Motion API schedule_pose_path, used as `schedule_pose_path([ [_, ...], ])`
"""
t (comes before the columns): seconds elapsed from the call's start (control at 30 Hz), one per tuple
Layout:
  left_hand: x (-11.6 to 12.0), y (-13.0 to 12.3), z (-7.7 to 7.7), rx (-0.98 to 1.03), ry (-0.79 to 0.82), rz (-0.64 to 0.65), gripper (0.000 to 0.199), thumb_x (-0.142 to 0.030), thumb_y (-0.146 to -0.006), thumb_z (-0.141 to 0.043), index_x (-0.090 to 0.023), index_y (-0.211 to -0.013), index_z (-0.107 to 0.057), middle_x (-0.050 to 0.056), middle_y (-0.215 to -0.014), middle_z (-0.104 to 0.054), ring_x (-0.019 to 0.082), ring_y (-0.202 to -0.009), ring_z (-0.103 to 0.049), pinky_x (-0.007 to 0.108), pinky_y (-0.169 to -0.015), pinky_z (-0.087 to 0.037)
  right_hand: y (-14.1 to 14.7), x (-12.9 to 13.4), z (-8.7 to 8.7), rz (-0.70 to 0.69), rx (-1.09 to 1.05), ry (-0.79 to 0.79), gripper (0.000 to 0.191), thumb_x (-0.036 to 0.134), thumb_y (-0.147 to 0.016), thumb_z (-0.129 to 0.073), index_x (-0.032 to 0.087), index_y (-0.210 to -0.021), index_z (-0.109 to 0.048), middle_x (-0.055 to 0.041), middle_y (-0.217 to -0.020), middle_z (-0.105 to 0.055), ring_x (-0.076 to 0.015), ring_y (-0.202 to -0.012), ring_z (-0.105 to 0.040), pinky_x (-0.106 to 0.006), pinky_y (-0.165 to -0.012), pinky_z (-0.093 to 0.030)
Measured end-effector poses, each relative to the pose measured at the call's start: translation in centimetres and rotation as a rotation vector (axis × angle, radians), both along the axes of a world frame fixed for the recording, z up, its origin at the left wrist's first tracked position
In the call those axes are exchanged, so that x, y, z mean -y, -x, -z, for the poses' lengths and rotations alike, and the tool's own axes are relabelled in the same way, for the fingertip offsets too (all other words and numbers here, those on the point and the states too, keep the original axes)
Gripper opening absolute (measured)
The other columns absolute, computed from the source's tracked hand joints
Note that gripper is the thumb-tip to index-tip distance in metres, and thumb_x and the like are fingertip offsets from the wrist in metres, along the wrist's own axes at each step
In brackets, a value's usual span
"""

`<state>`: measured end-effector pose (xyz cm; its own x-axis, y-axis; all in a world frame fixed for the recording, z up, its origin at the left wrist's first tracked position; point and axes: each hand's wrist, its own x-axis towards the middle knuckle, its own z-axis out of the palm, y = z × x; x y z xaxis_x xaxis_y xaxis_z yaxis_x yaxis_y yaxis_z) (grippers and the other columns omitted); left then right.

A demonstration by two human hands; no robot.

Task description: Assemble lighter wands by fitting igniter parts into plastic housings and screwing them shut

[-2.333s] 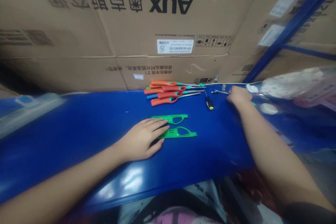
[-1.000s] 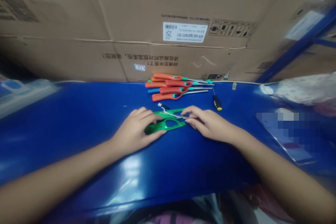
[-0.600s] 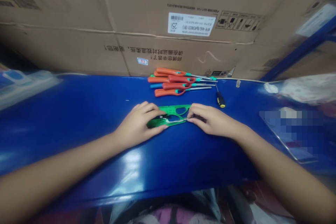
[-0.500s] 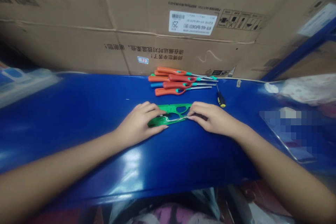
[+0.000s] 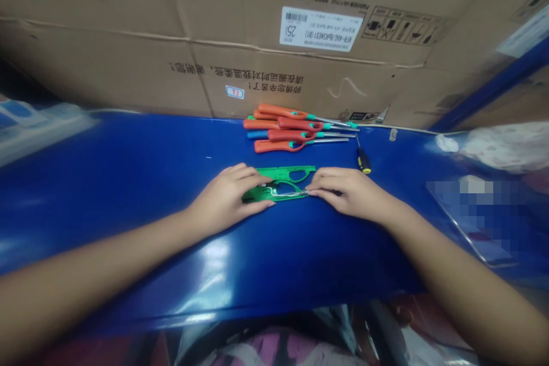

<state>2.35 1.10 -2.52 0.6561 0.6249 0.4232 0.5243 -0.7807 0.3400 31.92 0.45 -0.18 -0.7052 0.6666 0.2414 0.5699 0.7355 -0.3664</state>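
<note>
Two green plastic lighter shell halves lie on the blue table. The nearer half (image 5: pixel 281 197) has a white wire and a dark part inside it, and its left end is gripped by my left hand (image 5: pixel 234 194) between thumb and fingers. The other half (image 5: pixel 283 173) rests just behind it. At the nearer half's right end, my right hand (image 5: pixel 343 190) pinches a thin metal rod (image 5: pixel 305 192) with thumb and fingertips. Most of the rod is hidden by that hand.
Behind the hands lies a pile of orange and red lighters (image 5: pixel 285 134). A black and yellow screwdriver (image 5: pixel 363 161) is right of them. Cardboard (image 5: pixel 240 57) stands along the back of the blue table (image 5: pixel 141 183). A clear-edged flat item (image 5: pixel 463 234) lies right.
The rear green half sits slightly farther from the nearer one, which now lies a little flatter. The hands keep nearly the same grips. The view has shifted slightly.
</note>
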Motion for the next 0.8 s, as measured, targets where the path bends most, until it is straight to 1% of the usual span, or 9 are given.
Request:
schedule_pose_path([
  [0.1,0.0,0.0,0.0,0.007,-0.004,0.006,0.036,-0.04,-0.09,-0.071,-0.014,-0.114,-0.069,0.008,-0.104,-0.073,0.024,-0.095,-0.064,0.038,-0.085,-0.051,0.0,0.1,-0.1,0.011,0.047,-0.014,0.02,0.026,-0.1,-0.054,0.019,-0.101,-0.073,-0.0055,-0.1,-0.072,-0.0174,-0.092,-0.068,-0.029,-0.081,-0.053],
  [0.23,-0.1,-0.1,0.1,0.024,-0.008,0.014,0.036,-0.042,-0.09,-0.071,-0.014,-0.113,-0.07,0.008,-0.103,-0.073,0.023,-0.092,-0.064,0.037,-0.084,-0.052,0.2,0.2,-0.1,0.041,0.132,-0.099,0.022,0.025,-0.101,-0.053,0.019,-0.1,-0.074,-0.0061,-0.098,-0.071,-0.0183,-0.091,-0.066,-0.029,-0.078,-0.05],
  [0.33,-0.1,-0.1,0.3,0.029,0.003,0.01,0.035,-0.042,-0.09,-0.071,-0.015,-0.112,-0.07,0.008,-0.103,-0.073,0.023,-0.093,-0.064,0.037,-0.085,-0.052,0.3,0.1,-0.2,0.035,0.18,-0.159,0.022,0.023,-0.1,-0.054,0.02,-0.098,-0.075,-0.006,-0.095,-0.071,-0.019,-0.088,-0.064,-0.03,-0.074,-0.045],
  [0.43,0.0,-0.2,0.2,0.041,0.017,-0.003,0.034,-0.04,-0.088,-0.073,-0.015,-0.11,-0.07,0.008,-0.101,-0.073,0.023,-0.092,-0.065,0.037,-0.084,-0.053,0.2,-0.3,-0.1,0.042,0.183,-0.206,0.02,0.025,-0.099,-0.057,0.022,-0.095,-0.077,-0.0051,-0.093,-0.073,-0.0206,-0.087,-0.06,-0.034,-0.075,-0.039],
  [0.5,0.0,-0.2,0.2,0.049,0.026,-0.017,0.034,-0.039,-0.087,-0.075,-0.015,-0.11,-0.071,0.008,-0.1,-0.073,0.023,-0.091,-0.065,0.037,-0.084,-0.053,0.1,-0.5,0.0,0.055,0.128,-0.167,0.017,0.028,-0.097,-0.061,0.024,-0.094,-0.077,-0.0042,-0.094,-0.073,-0.0203,-0.087,-0.06,-0.035,-0.077,-0.038],
  [0.6,0.1,-0.2,0.0,0.057,0.045,-0.027,0.032,-0.037,-0.087,-0.074,-0.016,-0.111,-0.071,0.008,-0.102,-0.073,0.023,-0.093,-0.066,0.037,-0.085,-0.053,0.1,-0.8,0.2,0.053,0.013,-0.034,0.012,0.03,-0.094,-0.067,0.022,-0.094,-0.076,-0.0038,-0.096,-0.073,-0.019,-0.091,-0.061,-0.035,-0.084,-0.04],
  [0.67,0.1,-0.2,0.0,0.059,0.047,-0.019,0.03,-0.036,-0.089,-0.072,-0.016,-0.112,-0.071,0.008,-0.103,-0.074,0.023,-0.094,-0.066,0.038,-0.087,-0.053,0.3,-0.8,0.2,0.054,-0.042,0.042,0.011,0.03,-0.092,-0.069,0.02,-0.09,-0.073,-0.0038,-0.094,-0.073,-0.0187,-0.091,-0.062,-0.035,-0.087,-0.041],
  [0.73,0.1,-0.2,0.0,0.057,0.039,0.002,0.03,-0.035,-0.09,-0.071,-0.015,-0.112,-0.071,0.009,-0.103,-0.074,0.023,-0.094,-0.066,0.038,-0.086,-0.053,0.7,-0.6,0.1,0.09,-0.09,0.117,0.014,0.029,-0.092,-0.068,0.019,-0.083,-0.071,-0.0036,-0.088,-0.072,-0.0178,-0.086,-0.063,-0.034,-0.084,-0.043],
  [0.8,0.2,-0.2,-0.1,0.06,0.025,0.033,0.03,-0.035,-0.09,-0.071,-0.015,-0.113,-0.071,0.009,-0.103,-0.074,0.023,-0.093,-0.065,0.038,-0.085,-0.054,1.2,-0.4,-0.1,0.165,-0.108,0.229,0.017,0.028,-0.091,-0.067,0.018,-0.078,-0.068,-0.0029,-0.081,-0.07,-0.0164,-0.078,-0.062,-0.03,-0.076,-0.046],
])
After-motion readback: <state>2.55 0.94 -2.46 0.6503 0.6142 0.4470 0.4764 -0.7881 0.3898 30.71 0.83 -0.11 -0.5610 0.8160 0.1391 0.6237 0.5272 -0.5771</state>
